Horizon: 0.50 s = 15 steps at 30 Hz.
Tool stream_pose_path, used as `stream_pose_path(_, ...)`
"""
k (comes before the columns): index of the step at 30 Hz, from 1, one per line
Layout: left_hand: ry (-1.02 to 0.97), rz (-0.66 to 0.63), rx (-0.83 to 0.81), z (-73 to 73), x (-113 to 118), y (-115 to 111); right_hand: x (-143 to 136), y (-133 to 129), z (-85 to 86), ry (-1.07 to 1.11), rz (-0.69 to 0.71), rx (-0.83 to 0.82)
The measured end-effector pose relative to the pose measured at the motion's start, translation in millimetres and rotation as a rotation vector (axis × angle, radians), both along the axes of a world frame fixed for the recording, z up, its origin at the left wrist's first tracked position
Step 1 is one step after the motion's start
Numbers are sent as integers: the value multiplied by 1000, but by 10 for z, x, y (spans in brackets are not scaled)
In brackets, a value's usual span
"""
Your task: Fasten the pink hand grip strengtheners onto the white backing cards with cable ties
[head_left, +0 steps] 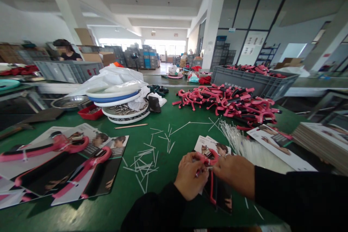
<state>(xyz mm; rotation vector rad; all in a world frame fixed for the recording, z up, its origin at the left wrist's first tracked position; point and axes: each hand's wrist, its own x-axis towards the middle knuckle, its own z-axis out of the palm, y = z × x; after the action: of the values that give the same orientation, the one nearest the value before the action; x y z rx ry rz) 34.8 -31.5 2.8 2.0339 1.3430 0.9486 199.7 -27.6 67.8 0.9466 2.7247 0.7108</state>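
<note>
Pink pliers (213, 156) with black grips lie on a printed display card (201, 144) in front of me. My left hand (190, 175) has its fingers curled round the left side of the pliers' head. My right hand (235, 172) is closed against the head's right side, its fingertips meeting the left ones. A small shiny bit shows between the fingertips, and what the right fingers pinch is hidden. To the right of the card lies a bundle of white cable ties (244, 145). Cut tie ends (143, 166) are scattered left of my hands.
Carded pliers (81, 174) overlap at the left. A heap of loose pink pliers (225, 103) lies at the back right, before a grey crate (241, 83). Stacked cards (323, 141) stand far right. White trays (119, 110), a red box (91, 112) and a pencil-like stick (131, 126) sit back left.
</note>
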Motion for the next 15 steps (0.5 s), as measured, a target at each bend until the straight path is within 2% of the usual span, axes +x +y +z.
stream_pose_path(4, -88, 83, -45, -33, -16, 53, 179, 102, 70, -9, -40, -95)
stream_pose_path(8, -119, 260, -42, -63, -130, 100, 277, 119, 196, 49, -207, -270)
stream_pose_path(11, -80, 311, -64, -52, -278, 77, 210, 97, 264, 99, -289, -455)
stream_pose_path(15, 96, 376, -121, 2, -472, 20, 46, 135, 253, 110, -268, -571)
